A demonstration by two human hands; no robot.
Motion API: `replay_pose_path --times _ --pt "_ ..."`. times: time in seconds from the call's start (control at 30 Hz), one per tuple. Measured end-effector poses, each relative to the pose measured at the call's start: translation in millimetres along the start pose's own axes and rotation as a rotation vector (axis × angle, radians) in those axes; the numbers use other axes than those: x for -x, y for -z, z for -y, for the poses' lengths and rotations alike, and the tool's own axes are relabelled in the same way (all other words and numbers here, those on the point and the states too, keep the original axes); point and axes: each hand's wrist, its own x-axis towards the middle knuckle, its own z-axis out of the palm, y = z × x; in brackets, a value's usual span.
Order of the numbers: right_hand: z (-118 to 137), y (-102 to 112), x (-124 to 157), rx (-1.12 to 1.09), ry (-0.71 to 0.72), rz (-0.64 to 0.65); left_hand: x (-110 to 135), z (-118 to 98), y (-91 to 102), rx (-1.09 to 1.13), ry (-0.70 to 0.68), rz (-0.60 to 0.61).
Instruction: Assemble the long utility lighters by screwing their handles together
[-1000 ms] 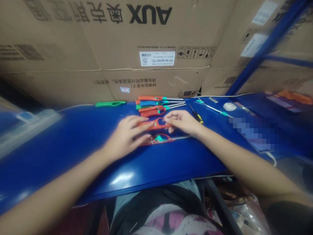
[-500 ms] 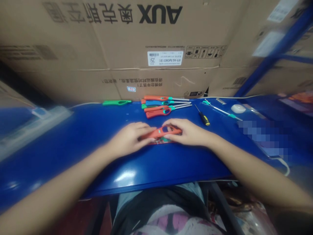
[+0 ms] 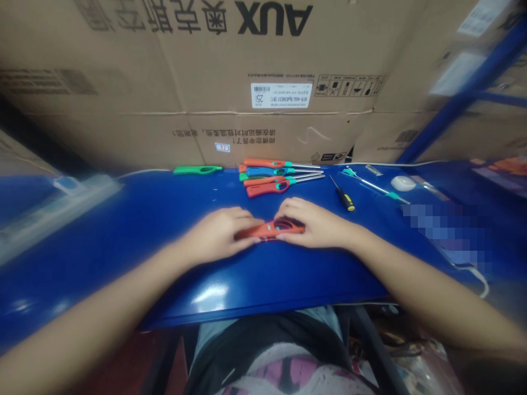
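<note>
Over the middle of the blue table, my left hand [image 3: 224, 233] pinches the left end of an orange-red long-nosed lighter casing [image 3: 272, 228]. My right hand [image 3: 310, 224] grips its right end, fingers around the trigger loop. Small green parts show inside the casing, and no metal rod is visible on it. Fingers hide both ends, so I cannot tell whether the two halves are fully closed. Behind my hands lies a pile of finished-looking lighters [image 3: 267, 189] in red, orange, blue and green, with metal rods pointing right.
A green lighter casing [image 3: 197, 170] lies back left, near a power strip [image 3: 74, 197]. To the right are a screwdriver [image 3: 345, 198], a metal rod with green ends [image 3: 373, 187], a white mouse-like object [image 3: 403, 183] and a blurred-out device [image 3: 444, 236]. A cardboard wall [image 3: 222, 99] stands behind.
The upper casing half has come down onto the lower one, covering most of the green parts that showed beneath it. Both hands keep their hold; the view has shifted slightly.
</note>
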Motion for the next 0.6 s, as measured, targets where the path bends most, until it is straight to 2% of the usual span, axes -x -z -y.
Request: replay_pose_path --times 0.3,0.6 --pt "-3.4 -3.2 1.6 0.073 0.010 0.035 0.4 -3.2 5.3 -0.012 0.032 0.062" --pt "-2.0 -0.1 0.2 0.061 -0.010 0.065 0.1 -3.9 3.8 -0.027 0.044 0.064"
